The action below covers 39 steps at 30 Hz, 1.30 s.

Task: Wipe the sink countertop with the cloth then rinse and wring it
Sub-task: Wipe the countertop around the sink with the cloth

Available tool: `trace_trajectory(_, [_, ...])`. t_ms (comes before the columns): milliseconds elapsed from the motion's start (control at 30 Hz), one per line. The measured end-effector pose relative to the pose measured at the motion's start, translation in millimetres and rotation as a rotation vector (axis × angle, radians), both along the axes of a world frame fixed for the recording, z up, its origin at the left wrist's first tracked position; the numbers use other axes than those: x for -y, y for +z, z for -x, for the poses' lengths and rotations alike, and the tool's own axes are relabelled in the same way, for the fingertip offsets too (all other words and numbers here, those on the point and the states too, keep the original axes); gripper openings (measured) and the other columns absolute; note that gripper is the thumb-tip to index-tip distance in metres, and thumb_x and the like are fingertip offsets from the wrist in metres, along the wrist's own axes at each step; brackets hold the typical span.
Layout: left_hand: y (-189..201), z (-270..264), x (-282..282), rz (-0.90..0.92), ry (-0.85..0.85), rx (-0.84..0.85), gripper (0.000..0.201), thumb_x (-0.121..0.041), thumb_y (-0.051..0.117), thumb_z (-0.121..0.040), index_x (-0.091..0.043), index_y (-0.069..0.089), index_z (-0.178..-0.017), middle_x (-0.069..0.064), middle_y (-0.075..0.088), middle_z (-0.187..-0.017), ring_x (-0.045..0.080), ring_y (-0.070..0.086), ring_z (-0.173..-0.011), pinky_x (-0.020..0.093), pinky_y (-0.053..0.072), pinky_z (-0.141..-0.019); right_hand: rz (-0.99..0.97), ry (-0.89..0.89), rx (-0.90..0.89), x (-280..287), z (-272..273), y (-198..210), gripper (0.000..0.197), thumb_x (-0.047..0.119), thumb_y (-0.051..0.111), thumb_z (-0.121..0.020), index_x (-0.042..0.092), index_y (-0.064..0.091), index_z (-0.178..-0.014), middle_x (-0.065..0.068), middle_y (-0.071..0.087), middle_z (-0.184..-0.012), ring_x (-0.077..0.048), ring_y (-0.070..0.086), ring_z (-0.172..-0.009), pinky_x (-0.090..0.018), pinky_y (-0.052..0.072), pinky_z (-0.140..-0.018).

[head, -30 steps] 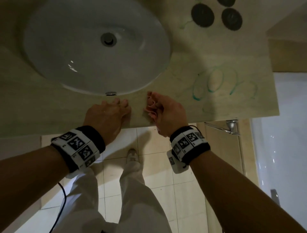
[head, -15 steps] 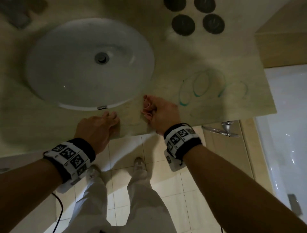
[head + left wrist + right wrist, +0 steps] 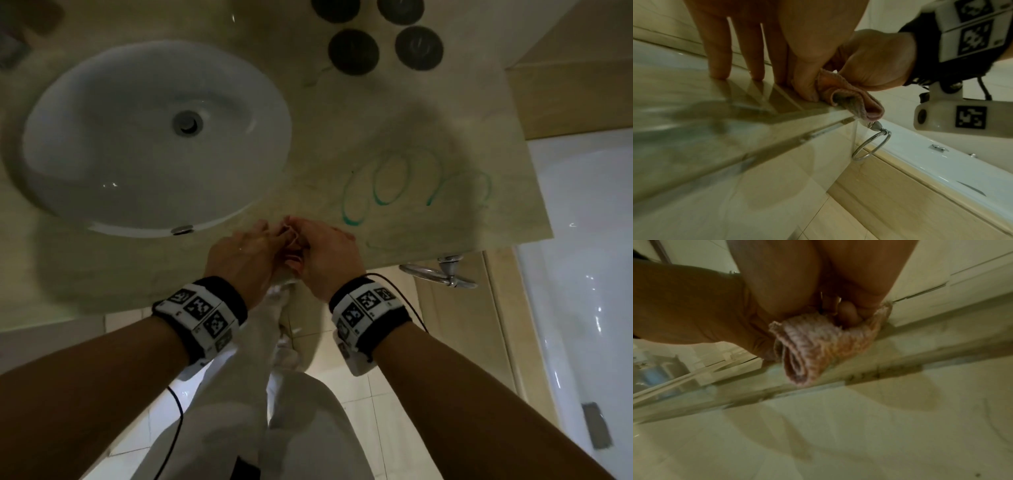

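At the front edge: both hands meet on the countertop (image 3: pixel 428 113) lip, just right of the basin's near rim.
Change: a second ago the left hand (image 3: pixel 245 255) lay flat on the edge by itself and the right hand (image 3: pixel 327 255) stood apart, curled over something pink; now the two are touching, with the cloth (image 3: pixel 849 99) between them.
Right hand: fingers curled round the folded pink ribbed cloth, gripping it; the right wrist view shows a fold of it hanging past the counter edge.
Left hand: three fingers (image 3: pixel 719 65) straight with tips on the stone; thumb pressed against the cloth's side. Not clear whether it pinches the cloth or only steadies it.
Reading: looks like the cloth is being gathered or re-folded before a stroke. Wiping appears barely begun.
Evidence: green scribble marks (image 3: pixel 387 185) lie intact on the counter, well to the right of the hands.
Sink basin (image 3: pixel 102 102): white oval; drain (image 3: pixel 187 122) at centre; no standing water or objects seen, only a few glints. Tap not in view.
Dark round items (image 3: pixel 354 51): several sit at the back of the counter; contents, if any, cannot be told.
Towel ring (image 3: pixel 871 142): metal, hangs below the counter's right end, holding nothing.
Still to come: wipe, rinse, wring.
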<state>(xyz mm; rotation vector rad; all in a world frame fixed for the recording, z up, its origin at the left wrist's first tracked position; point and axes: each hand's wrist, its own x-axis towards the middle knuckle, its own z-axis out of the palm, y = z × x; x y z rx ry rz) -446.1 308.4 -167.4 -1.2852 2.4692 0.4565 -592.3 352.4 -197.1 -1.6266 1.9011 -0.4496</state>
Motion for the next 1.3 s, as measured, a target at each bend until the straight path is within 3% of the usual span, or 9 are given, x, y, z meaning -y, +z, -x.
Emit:
trace_trajectory(167, [10.4,33.6,9.2,0.024,-0.004,-0.061,0.047,-0.024,0.046,-0.095,-0.030,0.047,-0.141,-0.005,0.055,-0.141,0.024,0.053,-0.127,0.039,0.051,-0.085,0.007,-0.129,0.029,26.6,45.5,7.9,0.053,0.035,0.068,-0.079,0.029,0.056,-0.131,0.003,0.069,-0.117,-0.019,0.065,-0.104,-0.037,0.051,-0.094])
trace_trajectory(400, [1.1,48.0,20.5,-0.023,0.046,-0.048,0.046,-0.032,0.071,-0.078,-0.024,0.062,-0.122,0.007,0.069,-0.113,0.028,0.073,-0.087,0.032,0.053,-0.058,-0.027,-0.201,0.043,84.1,106.5,4.0,0.048,0.033,0.067,-0.083,0.026,0.058,-0.129,0.004,0.067,-0.117,-0.017,0.063,-0.107,-0.035,0.050,-0.097])
trace_trajectory(533, [-6.1,47.5,20.1,0.005,0.071,-0.112,0.048,-0.030,0.082,-0.069,-0.022,0.070,-0.114,0.008,0.072,-0.111,0.029,0.074,-0.085,0.036,0.056,-0.051,-0.030,-0.175,0.065,97.7,115.8,7.2,0.036,0.027,0.068,-0.084,0.019,0.063,-0.118,0.007,0.065,-0.124,-0.013,0.061,-0.111,-0.033,0.050,-0.098])
trace_trajectory(667, [-7.4,65.7,33.7,-0.044,0.102,-0.200,0.055,-0.028,0.082,-0.069,-0.021,0.068,-0.122,-0.004,0.066,-0.129,0.030,0.060,-0.122,0.045,0.061,-0.068,0.020,-0.138,0.111,97.8,118.3,8.2,0.033,0.019,0.069,-0.082,0.010,0.065,-0.113,0.003,0.066,-0.123,-0.008,0.060,-0.110,-0.030,0.048,-0.100])
trace_trajectory(800, [-9.7,89.3,47.2,-0.126,0.158,-0.200,0.061,-0.043,0.064,-0.085,-0.037,0.044,-0.143,-0.015,0.041,-0.152,0.019,0.033,-0.144,0.039,0.047,-0.103,0.039,-0.052,0.086,80.2,116.1,8.6,0.036,0.027,0.068,-0.080,0.020,0.066,-0.115,0.005,0.071,-0.104,-0.003,0.062,-0.091,-0.029,0.052,-0.088])
trace_trajectory(967, [-16.7,92.7,46.7,-0.152,0.162,-0.256,0.047,-0.034,0.075,-0.077,-0.024,0.068,-0.122,0.000,0.065,-0.132,0.031,0.056,-0.127,0.050,0.058,-0.080,0.026,0.096,0.038,30.8,114.9,9.0,0.037,0.021,0.066,-0.071,0.013,0.067,-0.108,-0.003,0.071,-0.106,-0.022,0.066,-0.099,-0.034,0.053,-0.089])
trace_trajectory(1033, [-9.1,100.7,47.9,-0.149,0.147,-0.218,0.047,-0.035,0.057,-0.088,-0.026,0.057,-0.134,-0.004,0.050,-0.147,0.027,0.039,-0.141,0.049,0.053,-0.091,0.009,0.102,0.064,22.7,115.6,14.2,0.037,0.017,0.073,-0.069,0.013,0.066,-0.105,-0.003,0.071,-0.107,-0.020,0.065,-0.100,-0.036,0.055,-0.088])
trace_trajectory(1133, [-12.7,103.8,48.7,-0.171,0.151,-0.184,0.056,-0.045,0.032,-0.091,-0.033,0.043,-0.144,-0.011,0.033,-0.157,0.022,0.023,-0.148,0.043,0.046,-0.103,0.035,0.213,0.037,27.2,121.6,17.2,0.034,0.031,0.058,-0.077,0.013,0.068,-0.105,-0.001,0.072,-0.107,-0.018,0.066,-0.098,-0.033,0.052,-0.089])
trace_trajectory(1300, [-12.6,108.3,46.9,-0.124,0.175,-0.214,0.052,-0.037,0.076,-0.075,-0.022,0.067,-0.124,-0.003,0.062,-0.134,0.033,0.055,-0.128,0.048,0.057,-0.084,-0.029,-0.037,0.170,67.9,148.4,20.1,0.027,0.011,0.051,-0.087,-0.002,0.067,-0.105,-0.008,0.066,-0.091,-0.001,0.058,-0.068,-0.011,0.046,-0.062])
